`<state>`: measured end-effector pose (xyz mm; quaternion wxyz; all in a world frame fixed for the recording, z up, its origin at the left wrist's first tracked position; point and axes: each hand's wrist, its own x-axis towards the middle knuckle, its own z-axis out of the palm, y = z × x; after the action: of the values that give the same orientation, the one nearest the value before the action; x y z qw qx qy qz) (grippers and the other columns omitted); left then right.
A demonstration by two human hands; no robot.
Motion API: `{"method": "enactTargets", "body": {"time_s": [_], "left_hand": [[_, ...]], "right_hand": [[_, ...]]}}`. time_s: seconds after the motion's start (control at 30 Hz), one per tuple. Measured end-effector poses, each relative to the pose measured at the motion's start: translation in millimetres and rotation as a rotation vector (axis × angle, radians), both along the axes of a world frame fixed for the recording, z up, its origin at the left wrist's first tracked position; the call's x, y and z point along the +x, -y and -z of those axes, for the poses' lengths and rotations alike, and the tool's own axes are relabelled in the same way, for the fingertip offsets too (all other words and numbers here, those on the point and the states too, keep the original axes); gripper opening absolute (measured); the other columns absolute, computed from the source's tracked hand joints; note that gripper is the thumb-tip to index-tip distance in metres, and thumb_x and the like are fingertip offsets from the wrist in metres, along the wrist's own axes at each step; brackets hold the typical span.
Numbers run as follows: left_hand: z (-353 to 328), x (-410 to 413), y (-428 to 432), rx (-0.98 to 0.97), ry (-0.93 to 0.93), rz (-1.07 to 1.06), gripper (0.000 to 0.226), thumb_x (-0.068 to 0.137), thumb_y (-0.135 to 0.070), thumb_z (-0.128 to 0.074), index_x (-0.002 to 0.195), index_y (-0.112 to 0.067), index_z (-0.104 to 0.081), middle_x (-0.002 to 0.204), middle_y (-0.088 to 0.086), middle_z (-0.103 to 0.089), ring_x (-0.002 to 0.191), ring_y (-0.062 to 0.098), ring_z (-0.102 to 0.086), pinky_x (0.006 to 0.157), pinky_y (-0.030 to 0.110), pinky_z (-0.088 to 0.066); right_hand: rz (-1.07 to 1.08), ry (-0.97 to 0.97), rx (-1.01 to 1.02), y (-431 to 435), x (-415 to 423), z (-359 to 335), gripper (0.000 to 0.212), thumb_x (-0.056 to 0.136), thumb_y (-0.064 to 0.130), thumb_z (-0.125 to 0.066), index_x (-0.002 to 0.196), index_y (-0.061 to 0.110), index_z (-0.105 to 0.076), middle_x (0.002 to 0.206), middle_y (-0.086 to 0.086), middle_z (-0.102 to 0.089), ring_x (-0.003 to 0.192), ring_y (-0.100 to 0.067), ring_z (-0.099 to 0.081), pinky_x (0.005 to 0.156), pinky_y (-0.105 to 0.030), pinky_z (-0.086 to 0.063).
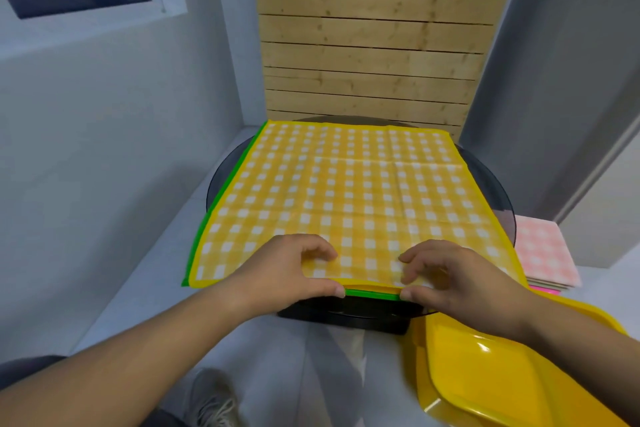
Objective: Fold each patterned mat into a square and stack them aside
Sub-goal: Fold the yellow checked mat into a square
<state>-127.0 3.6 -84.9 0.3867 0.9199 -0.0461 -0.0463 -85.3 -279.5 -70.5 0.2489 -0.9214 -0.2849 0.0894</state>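
Note:
A yellow-and-white checked mat [349,198] lies spread flat over a round dark glass table [498,184]. A green mat [221,191] lies beneath it, showing along the left and near edges. My left hand [294,267] pinches the near edge of the yellow mat, fingers on top and thumb under the border. My right hand [450,274] pinches the same edge a little to the right. A folded pink checked mat [543,250] lies on a stack to the right of the table.
A yellow plastic chair [502,367] stands at the near right. A wooden slatted panel [374,31] rises behind the table. Grey walls close in on both sides. My legs and a shoe show below the table.

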Motion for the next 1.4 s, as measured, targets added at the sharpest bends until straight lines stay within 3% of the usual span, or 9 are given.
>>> {"method": "enactTargets", "body": {"time_s": [0.13,0.37,0.5,0.67,0.87,1.0,1.07,1.17,1.4], "left_hand": [[-7,-1,1,-0.06,-0.006,-0.02,0.04,0.067,-0.046,-0.09,0.101,-0.034,-0.073,0.105,-0.024,-0.069,0.102,-0.019,-0.056,0.083,0.004,-0.043],[-19,6,-2,-0.18,-0.019,-0.047,0.027,0.071,-0.035,-0.091,0.092,-0.027,-0.076,0.089,-0.006,-0.078,0.087,0.008,-0.073,0.089,0.035,-0.059],[-44,16,-4,-0.173,0.011,-0.018,0.018,0.074,-0.03,-0.089,0.086,-0.021,-0.079,0.081,-0.003,-0.078,0.083,0.013,-0.075,0.084,0.029,-0.059],[-86,49,-9,-0.046,0.045,0.041,0.01,0.076,-0.027,-0.088,0.08,-0.022,-0.08,0.07,-0.008,-0.076,0.067,-0.003,-0.068,0.066,0.009,-0.049],[-126,116,-16,0.131,0.169,0.038,0.007,0.078,-0.023,-0.087,0.079,-0.024,-0.081,0.078,-0.004,-0.077,0.066,0.001,-0.062,0.068,0.025,-0.052],[-133,161,-15,0.202,0.24,-0.018,0.007,0.082,-0.024,-0.083,0.088,-0.022,-0.08,0.081,-0.008,-0.074,0.072,0.004,-0.062,0.059,0.015,-0.046],[-124,183,-16,0.224,0.261,-0.059,0.005,0.083,-0.027,-0.082,0.084,-0.027,-0.077,0.077,-0.012,-0.071,0.076,0.009,-0.064,0.065,0.022,-0.049],[-100,216,-20,0.252,0.285,-0.13,0.01,0.08,-0.037,-0.082,0.077,-0.034,-0.073,0.08,-0.014,-0.072,0.085,0.011,-0.067,0.083,0.031,-0.054],[-22,258,-31,0.172,0.22,-0.218,0.022,0.074,-0.046,-0.085,0.076,-0.026,-0.076,0.076,-0.012,-0.07,0.082,0.011,-0.065,0.079,0.03,-0.052]], "right_hand": [[0.007,-0.014,0.021,0,-1,-3,0.008,0.083,0.046,-0.072,0.083,0.037,-0.073,0.11,0.028,-0.061,0.108,0.01,-0.051,0.091,-0.019,-0.048],[0.087,0.017,0.058,-4,-2,-11,0.006,0.088,0.04,-0.068,0.087,0.037,-0.073,0.103,0.027,-0.064,0.099,0.007,-0.057,0.086,-0.019,-0.05],[0.152,0.121,0.098,-7,4,-30,0.009,0.086,0.043,-0.068,0.088,0.036,-0.073,0.098,0.024,-0.066,0.094,0.001,-0.06,0.085,-0.026,-0.053],[0.224,0.269,0.063,-17,24,-60,0.013,0.088,0.044,-0.066,0.085,0.033,-0.073,0.091,0.016,-0.067,0.085,-0.004,-0.06,0.076,-0.031,-0.054],[0.346,0.481,-0.083,-40,78,-93,0.016,0.091,0.045,-0.061,0.086,0.034,-0.071,0.09,0.009,-0.068,0.083,-0.017,-0.062,0.066,-0.033,-0.051],[0.368,0.583,-0.174,-53,123,-98,0.022,0.095,0.046,-0.055,0.097,0.03,-0.07,0.092,0.005,-0.07,0.091,-0.024,-0.062,0.073,-0.034,-0.05],[0.363,0.632,-0.203,-56,148,-93,0.024,0.096,0.046,-0.053,0.097,0.03,-0.071,0.09,0.006,-0.07,0.09,-0.024,-0.062,0.078,-0.035,-0.044],[0.376,0.583,-0.178,-60,185,-75,0.022,0.095,0.045,-0.054,0.095,0.03,-0.07,0.091,0.007,-0.069,0.096,-0.023,-0.06,0.084,-0.036,-0.039],[0.394,0.292,-0.106,-61,244,-8,0.018,0.09,0.046,-0.061,0.081,0.031,-0.067,0.082,0.013,-0.063,0.093,-0.018,-0.059,0.083,-0.033,-0.04]]}}
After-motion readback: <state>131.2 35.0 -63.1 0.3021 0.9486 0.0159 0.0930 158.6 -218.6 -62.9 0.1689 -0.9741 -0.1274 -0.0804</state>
